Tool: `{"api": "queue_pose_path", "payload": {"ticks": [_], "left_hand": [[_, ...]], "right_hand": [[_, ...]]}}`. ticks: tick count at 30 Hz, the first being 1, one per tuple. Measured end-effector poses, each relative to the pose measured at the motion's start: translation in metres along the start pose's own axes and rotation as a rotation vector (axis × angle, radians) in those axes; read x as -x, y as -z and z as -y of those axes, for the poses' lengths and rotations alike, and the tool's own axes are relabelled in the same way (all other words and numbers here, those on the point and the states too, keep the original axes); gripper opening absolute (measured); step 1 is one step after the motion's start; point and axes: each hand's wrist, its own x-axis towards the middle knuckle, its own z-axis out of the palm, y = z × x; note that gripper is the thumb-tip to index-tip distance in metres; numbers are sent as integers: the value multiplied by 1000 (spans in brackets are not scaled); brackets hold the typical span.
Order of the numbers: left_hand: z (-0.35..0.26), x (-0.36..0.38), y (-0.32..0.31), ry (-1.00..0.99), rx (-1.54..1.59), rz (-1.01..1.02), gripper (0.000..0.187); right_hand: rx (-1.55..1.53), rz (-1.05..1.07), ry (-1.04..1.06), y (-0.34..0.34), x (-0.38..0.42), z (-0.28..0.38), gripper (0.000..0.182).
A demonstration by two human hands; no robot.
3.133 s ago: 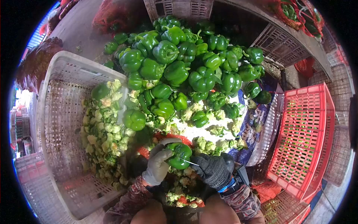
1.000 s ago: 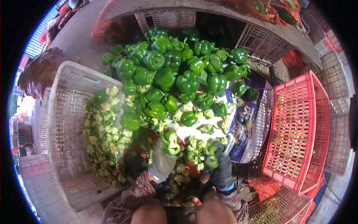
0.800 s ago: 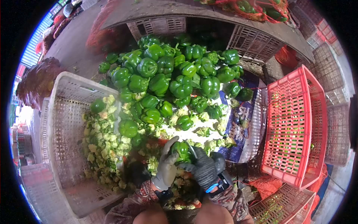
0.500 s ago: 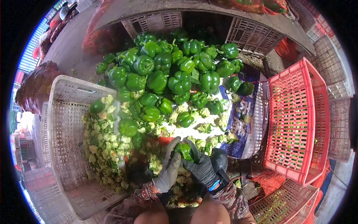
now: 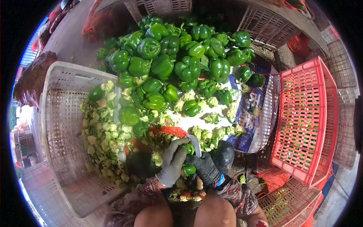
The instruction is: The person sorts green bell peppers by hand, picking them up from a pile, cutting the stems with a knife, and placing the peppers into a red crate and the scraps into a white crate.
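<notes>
My left hand (image 5: 172,162), in a light grey glove, is closed around a green bell pepper (image 5: 190,148). My right hand (image 5: 206,169), in a dark grey glove, grips a knife whose pale curved blade (image 5: 195,144) stands up beside that pepper. Lower down, a glossy green pepper piece (image 5: 189,170) shows between the two hands. Both hands are close together above my knees, and the knife handle is hidden in my right fist. Ahead of them lies a large heap of whole green bell peppers (image 5: 162,66), with pale pepper cores (image 5: 211,118) scattered at its near side.
At left a tilted white crate (image 5: 62,151) holds many pale pepper cores (image 5: 107,140). A red crate (image 5: 300,121) stands at right, green showing through its slots, with another crate (image 5: 289,204) below it. Blue printed sacking (image 5: 245,121) lies under the heap's right side.
The knife blade now shows upright beside the pepper, and a green piece appears lower between my hands. My left hand has turned over the pepper. The view has tilted slightly downward.
</notes>
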Motion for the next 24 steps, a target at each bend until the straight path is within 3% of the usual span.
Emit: {"api": "queue_pose_path", "payload": {"ticks": [1, 4, 9, 11, 14, 17, 20, 23, 24], "left_hand": [[2, -2, 0, -160, -127, -21, 29], [2, -7, 8, -282, -181, 76, 35], [12, -17, 9, -417, -120, 193, 40], [3, -16, 4, -281, 8, 173, 39], [-4, -20, -4, -89, 200, 130, 37], [-9, -24, -1, -57, 146, 273, 34], [-7, -33, -4, -18, 282, 349, 35], [-18, -31, -10, 106, 375, 374, 37], [-7, -28, -16, 201, 684, 399, 37]], "right_hand": [[-1, 5, 44, 2, 0, -5, 25], [-250, 25, 129, -3, -7, -23, 21], [-389, 88, 38, 4, 1, -18, 21], [-367, 163, -28, 10, 4, -11, 22], [-230, 201, 93, 13, 3, -20, 26], [-282, 265, 103, 18, 1, -40, 30], [-262, 304, 41, 23, 8, -38, 33], [-621, 317, -104, 23, 4, -53, 35], [-806, 311, -154, 22, 1, -58, 36]]}}
